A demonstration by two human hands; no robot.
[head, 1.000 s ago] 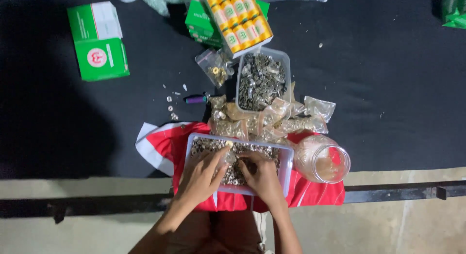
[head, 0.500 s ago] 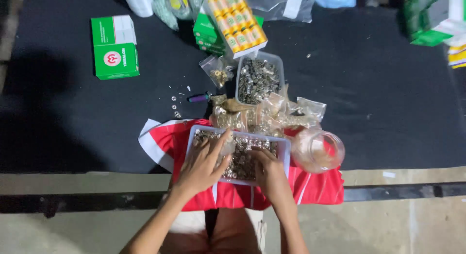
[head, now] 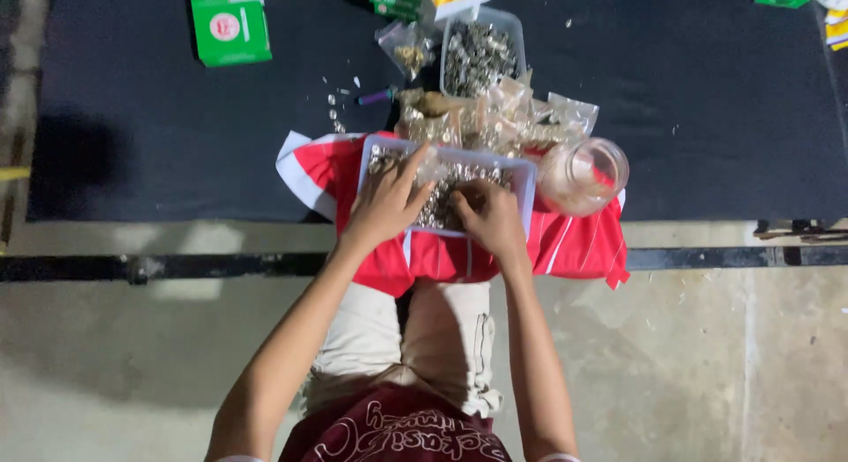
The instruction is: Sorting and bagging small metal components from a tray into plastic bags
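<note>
A clear rectangular plastic tray (head: 523, 172) of small shiny metal pieces sits at centre frame on a red and white cloth (head: 579, 241), long axis running left to right. The left hand (head: 386, 206) lies flat, fingers spread on the pieces, grip released. The right hand (head: 491, 216) curls into the pieces; what it pinches cannot be told. Crinkled clear bags (head: 495, 109), a glass jar (head: 585, 174) and a second tub (head: 481, 51) crowd the dark surface (head: 724, 100) above.
</note>
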